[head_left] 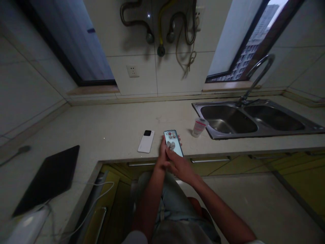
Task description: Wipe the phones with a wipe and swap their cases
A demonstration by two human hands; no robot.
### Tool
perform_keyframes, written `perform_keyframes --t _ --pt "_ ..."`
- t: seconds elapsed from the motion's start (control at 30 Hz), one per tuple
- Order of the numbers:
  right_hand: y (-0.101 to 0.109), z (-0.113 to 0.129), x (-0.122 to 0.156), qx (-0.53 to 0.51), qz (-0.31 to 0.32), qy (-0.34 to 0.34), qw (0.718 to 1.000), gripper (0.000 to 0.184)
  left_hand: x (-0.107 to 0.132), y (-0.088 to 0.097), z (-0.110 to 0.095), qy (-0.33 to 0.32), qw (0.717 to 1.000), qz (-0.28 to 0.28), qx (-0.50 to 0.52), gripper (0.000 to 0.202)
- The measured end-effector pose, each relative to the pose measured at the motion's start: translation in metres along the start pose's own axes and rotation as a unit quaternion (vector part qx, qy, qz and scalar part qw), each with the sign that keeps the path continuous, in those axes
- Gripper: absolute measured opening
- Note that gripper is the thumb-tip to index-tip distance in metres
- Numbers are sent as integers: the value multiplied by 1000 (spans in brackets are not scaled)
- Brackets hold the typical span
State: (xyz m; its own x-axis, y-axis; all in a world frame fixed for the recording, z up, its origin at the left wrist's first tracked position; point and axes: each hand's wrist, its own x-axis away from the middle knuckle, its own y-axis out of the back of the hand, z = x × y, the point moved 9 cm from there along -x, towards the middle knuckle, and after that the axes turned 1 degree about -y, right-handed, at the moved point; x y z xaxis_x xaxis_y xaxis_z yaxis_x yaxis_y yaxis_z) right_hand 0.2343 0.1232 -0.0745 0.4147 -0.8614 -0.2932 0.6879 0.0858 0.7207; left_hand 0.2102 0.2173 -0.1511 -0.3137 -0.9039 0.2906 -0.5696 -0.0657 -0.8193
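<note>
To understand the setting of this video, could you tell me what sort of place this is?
It looks like a home kitchen: a stainless steel double sink with a curved faucet, a stone countertop, and pipes on the tiled wall.

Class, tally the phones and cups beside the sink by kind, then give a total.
Phones: 2 (white phone with a black camera block; slim phone with a pale blue screen)
Cups: 1 (translucent plastic cup with a pink band)
Total: 3
</note>
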Motion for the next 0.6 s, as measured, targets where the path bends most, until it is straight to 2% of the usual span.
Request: perform_keyframes --t 0.13,0.27,0.47,0.6 --pt "3 7 23 20 6 -15 1000 66 -2 0 1 -7 1000 -20 6 59" --pt "9 8 29 62 29 -11 998 72 -3 -1 5 10 1000 -8 11 60" --pt "22 -23 31 181 47 -39 982 65 -5 -3 5 26 999 27 36 61" --pt "16 -34 36 197 43 -16 979 75 -7 -5 4 26 999 26 36 64"
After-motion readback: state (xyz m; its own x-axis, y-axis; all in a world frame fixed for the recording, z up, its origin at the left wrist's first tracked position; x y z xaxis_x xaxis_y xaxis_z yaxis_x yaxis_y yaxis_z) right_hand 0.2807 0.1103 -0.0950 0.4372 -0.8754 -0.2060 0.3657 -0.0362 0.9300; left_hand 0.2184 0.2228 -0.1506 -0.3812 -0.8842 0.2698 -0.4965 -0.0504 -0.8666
